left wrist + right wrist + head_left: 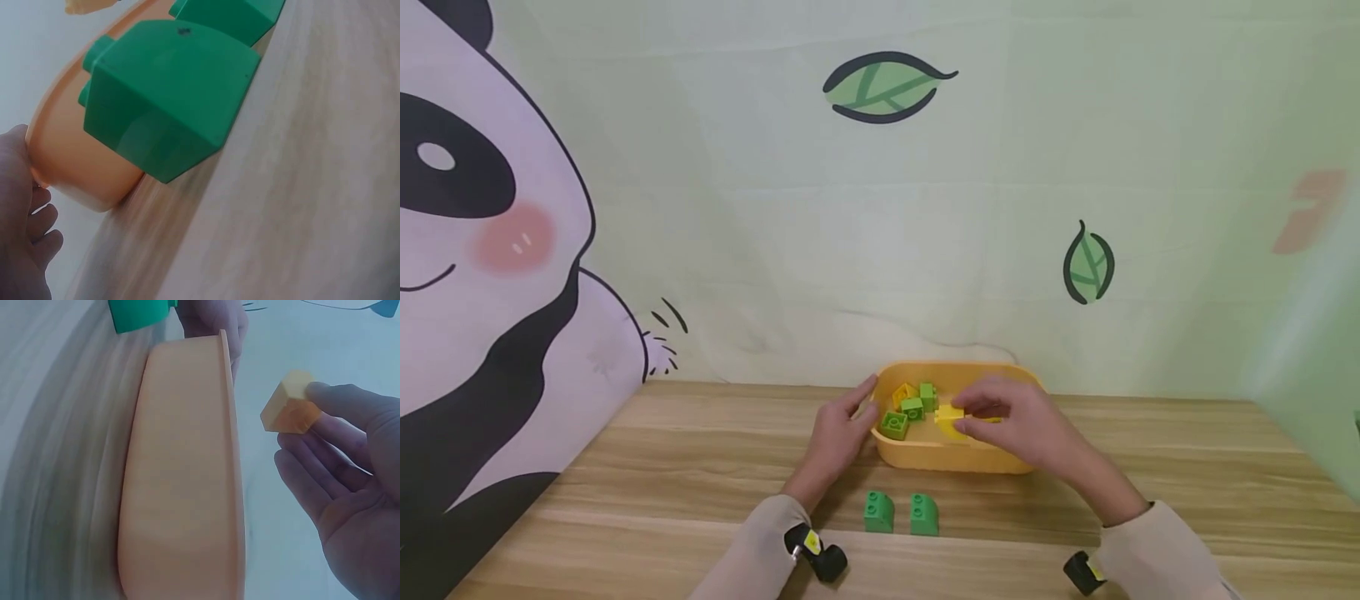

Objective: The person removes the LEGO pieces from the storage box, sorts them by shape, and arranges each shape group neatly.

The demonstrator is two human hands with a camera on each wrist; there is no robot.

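Note:
My right hand (1018, 417) pinches a yellow toy block (950, 412) between thumb and fingertips, over the orange plastic basin (955, 457). In the right wrist view the block (289, 405) shows sloping sides, held beyond the basin's rim. At the basin's left end, my left hand (835, 433) grips the rim, with thumb at the edge and fingers along the outside. Inside the basin's left half lie a green block (894, 425), two more green blocks (912, 408) and an orange-yellow block (903, 393). My right fingers hide part of the basin's right half.
Two darker green blocks with curved sides stand in front of the basin, one on the left (877, 512) and one on the right (923, 514). The wooden table (700, 483) runs back to a pale green wall cloth (760, 208) printed with a panda and leaves.

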